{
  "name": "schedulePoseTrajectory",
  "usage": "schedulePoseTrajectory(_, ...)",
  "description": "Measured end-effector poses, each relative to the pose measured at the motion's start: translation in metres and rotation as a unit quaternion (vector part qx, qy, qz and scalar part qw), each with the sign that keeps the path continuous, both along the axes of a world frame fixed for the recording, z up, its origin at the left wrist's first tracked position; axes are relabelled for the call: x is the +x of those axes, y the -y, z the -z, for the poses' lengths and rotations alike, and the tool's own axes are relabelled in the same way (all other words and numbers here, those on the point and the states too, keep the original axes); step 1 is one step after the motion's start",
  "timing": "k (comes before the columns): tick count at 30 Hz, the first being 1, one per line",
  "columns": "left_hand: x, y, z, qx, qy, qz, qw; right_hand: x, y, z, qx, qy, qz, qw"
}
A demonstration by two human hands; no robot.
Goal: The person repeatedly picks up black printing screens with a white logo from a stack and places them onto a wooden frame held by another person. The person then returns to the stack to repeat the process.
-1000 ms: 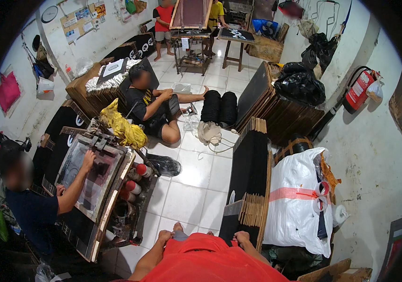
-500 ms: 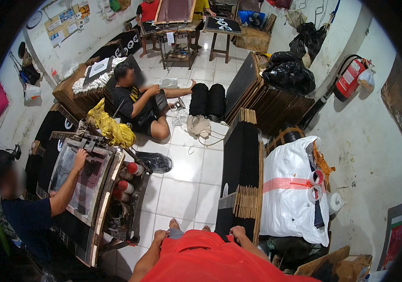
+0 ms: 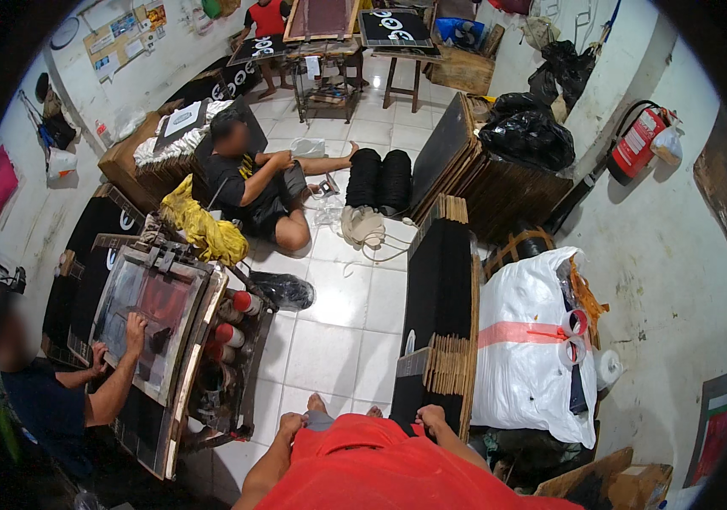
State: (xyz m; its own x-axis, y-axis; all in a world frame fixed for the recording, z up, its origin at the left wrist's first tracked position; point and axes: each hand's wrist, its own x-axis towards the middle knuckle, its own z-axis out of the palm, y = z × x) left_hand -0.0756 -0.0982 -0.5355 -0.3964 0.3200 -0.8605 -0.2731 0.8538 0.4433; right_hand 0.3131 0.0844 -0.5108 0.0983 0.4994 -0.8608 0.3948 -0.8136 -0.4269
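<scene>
My left hand rests by the hem of my red shirt, its fingers curled closed next to some grey cloth. On the other side of the shirt, my right hand is closed too, against dark cloth. What either hand grips, if anything, is hidden. Just beyond the right hand stands a row of boards with black cloth. To the left, a co-worker in dark clothing has both hands on a framed printing screen over a tilted table.
Another person sits on the tiled floor beside black rolls. A large white sack stands at the right, below a fire extinguisher. Red-lidded containers sit beside the screen. More people and black printed boards are at the back.
The left co-worker's raised hand has come down from the screen's far edge to its middle. At the back, a printed board has shifted up and the person in yellow is mostly hidden. My hands stay put.
</scene>
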Motion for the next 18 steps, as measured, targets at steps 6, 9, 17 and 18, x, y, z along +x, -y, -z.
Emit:
schedulePoseTrajectory(6, -0.006, 0.007, 0.012, 0.028, 0.007, -0.025, 0.999, -0.006, -0.003, -0.016, 0.008, 0.009, -0.006, 1.000)
schedulePoseTrajectory(9, -0.006, 0.011, 0.015, 0.024, -0.005, -0.022, 0.999, -0.009, -0.006, -0.016, 0.008, 0.007, -0.009, 1.000)
schedulePoseTrajectory(17, -0.038, 0.021, 0.013, 0.024, -0.043, -0.078, 0.996, -0.021, -0.008, -0.002, 0.020, -0.031, -0.013, 0.999)
schedulePoseTrajectory(18, -0.053, 0.021, 0.008, 0.055, -0.038, -0.168, 0.984, -0.022, -0.007, 0.001, 0.021, -0.037, -0.001, 0.999)
